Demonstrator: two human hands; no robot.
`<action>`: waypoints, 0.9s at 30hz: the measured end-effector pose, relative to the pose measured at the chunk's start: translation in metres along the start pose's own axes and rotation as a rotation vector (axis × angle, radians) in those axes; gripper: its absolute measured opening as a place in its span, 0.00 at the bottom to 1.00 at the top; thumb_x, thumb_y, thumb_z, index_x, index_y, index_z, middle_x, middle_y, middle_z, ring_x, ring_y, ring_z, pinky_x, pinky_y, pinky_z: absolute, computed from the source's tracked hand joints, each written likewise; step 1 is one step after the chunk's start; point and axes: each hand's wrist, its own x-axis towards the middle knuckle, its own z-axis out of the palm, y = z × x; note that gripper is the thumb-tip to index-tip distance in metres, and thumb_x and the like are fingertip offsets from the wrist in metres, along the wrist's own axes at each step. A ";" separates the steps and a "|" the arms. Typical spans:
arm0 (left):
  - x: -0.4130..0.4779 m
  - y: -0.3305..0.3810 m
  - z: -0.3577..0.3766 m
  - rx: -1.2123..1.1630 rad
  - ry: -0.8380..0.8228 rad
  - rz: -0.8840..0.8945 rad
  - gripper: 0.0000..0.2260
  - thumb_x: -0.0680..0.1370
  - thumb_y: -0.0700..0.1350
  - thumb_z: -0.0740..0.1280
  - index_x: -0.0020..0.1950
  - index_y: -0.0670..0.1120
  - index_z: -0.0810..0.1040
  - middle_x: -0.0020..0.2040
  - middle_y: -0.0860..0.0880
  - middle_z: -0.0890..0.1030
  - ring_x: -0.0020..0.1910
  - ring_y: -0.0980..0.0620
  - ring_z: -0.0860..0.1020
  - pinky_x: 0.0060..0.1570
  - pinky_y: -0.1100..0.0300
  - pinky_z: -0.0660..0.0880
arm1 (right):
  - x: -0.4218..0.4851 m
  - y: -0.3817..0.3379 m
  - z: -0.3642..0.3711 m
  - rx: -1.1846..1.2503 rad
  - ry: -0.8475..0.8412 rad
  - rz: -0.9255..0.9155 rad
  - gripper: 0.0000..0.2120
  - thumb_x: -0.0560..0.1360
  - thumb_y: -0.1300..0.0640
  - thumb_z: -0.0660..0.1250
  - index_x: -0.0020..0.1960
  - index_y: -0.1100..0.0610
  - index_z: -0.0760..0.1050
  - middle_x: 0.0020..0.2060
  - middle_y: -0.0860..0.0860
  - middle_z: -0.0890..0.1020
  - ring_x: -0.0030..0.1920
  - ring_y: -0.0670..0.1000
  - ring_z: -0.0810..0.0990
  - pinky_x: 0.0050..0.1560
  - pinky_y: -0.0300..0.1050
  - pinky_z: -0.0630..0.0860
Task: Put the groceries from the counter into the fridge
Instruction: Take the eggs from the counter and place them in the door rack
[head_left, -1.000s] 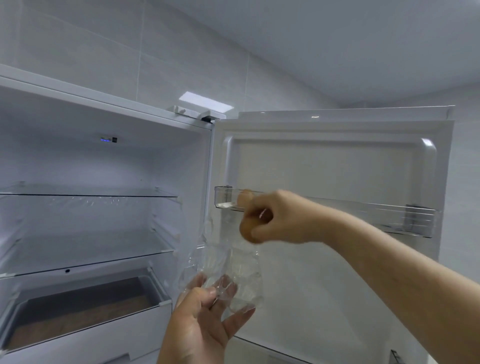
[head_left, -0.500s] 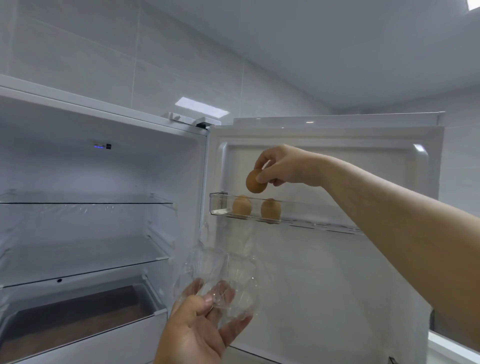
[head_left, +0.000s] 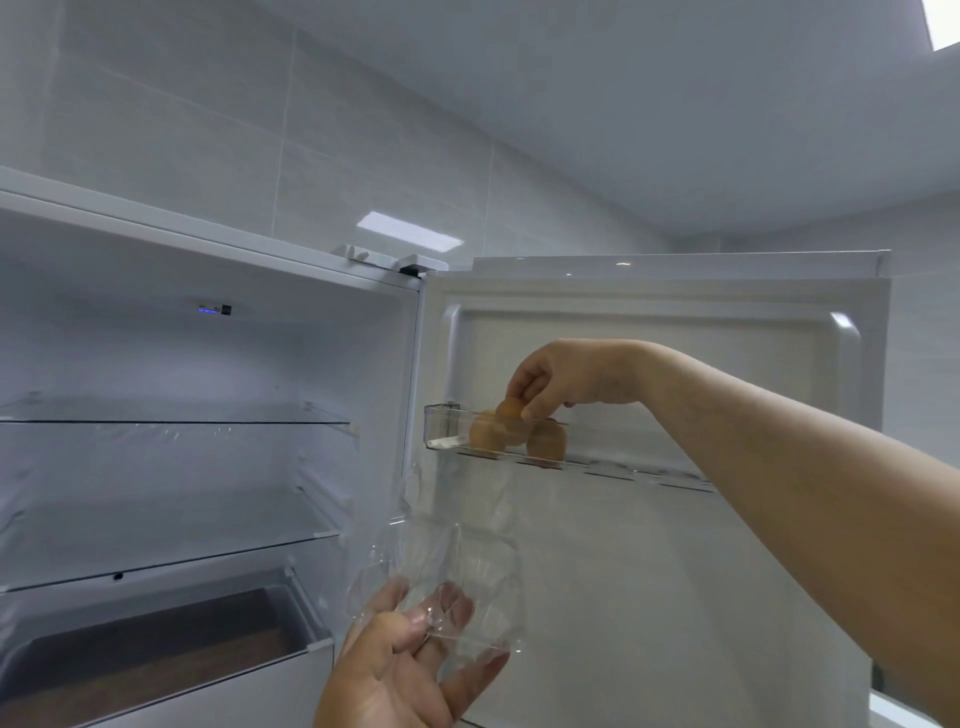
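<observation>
At far left, inside the open fridge (head_left: 208, 338): two glass shelves, an upper shelf (head_left: 171, 421) and a lower shelf (head_left: 171, 561), stacked one above the other. Below them, one drawer (head_left: 156, 654) with a dark bottom.

Low in the middle, one left hand (head_left: 395, 670), palm turned up. Grip about half open, fingers loosely curled under one clear plastic egg carton (head_left: 452, 571) and holding it up. Carton just beside the hinge edge of the door, below the bin.

Further right, one door (head_left: 675, 571) swung wide, carrying one clear door bin (head_left: 441, 431) near its top.

Three brown eggs in all, every one at the left end of that bin. Two lying in the bin: the left egg (head_left: 485, 434) and the right egg (head_left: 546, 441), near each other. Between them and slightly higher, the third egg (head_left: 509, 409), its top above the rim and its lower part behind the clear front wall, seemingly resting against the left egg.

Reaching in from the right over the rim, one right hand (head_left: 566, 376), wrist bent down. Grip narrowed to a pinch, fingertips closed on the top of the third egg.
</observation>
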 end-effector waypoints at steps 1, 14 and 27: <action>0.001 0.000 -0.001 -0.004 -0.001 -0.002 0.24 0.75 0.32 0.56 0.71 0.41 0.69 0.58 0.31 0.77 0.53 0.34 0.77 0.29 0.32 0.76 | 0.001 0.001 0.000 -0.003 -0.020 0.001 0.12 0.73 0.60 0.75 0.54 0.51 0.81 0.46 0.45 0.85 0.47 0.45 0.79 0.48 0.40 0.71; 0.002 0.004 -0.004 -0.035 -0.055 -0.045 0.32 0.66 0.34 0.60 0.72 0.43 0.69 0.61 0.31 0.76 0.64 0.33 0.74 0.33 0.29 0.74 | 0.012 0.009 0.007 0.005 -0.131 0.001 0.13 0.73 0.64 0.74 0.51 0.48 0.79 0.41 0.43 0.83 0.46 0.47 0.76 0.49 0.44 0.68; -0.002 -0.001 -0.001 -0.018 -0.005 0.021 0.22 0.77 0.36 0.58 0.71 0.42 0.68 0.62 0.30 0.75 0.64 0.33 0.74 0.35 0.29 0.73 | 0.009 0.009 0.014 0.007 -0.094 -0.031 0.14 0.73 0.63 0.74 0.53 0.49 0.79 0.46 0.47 0.83 0.47 0.49 0.79 0.51 0.44 0.75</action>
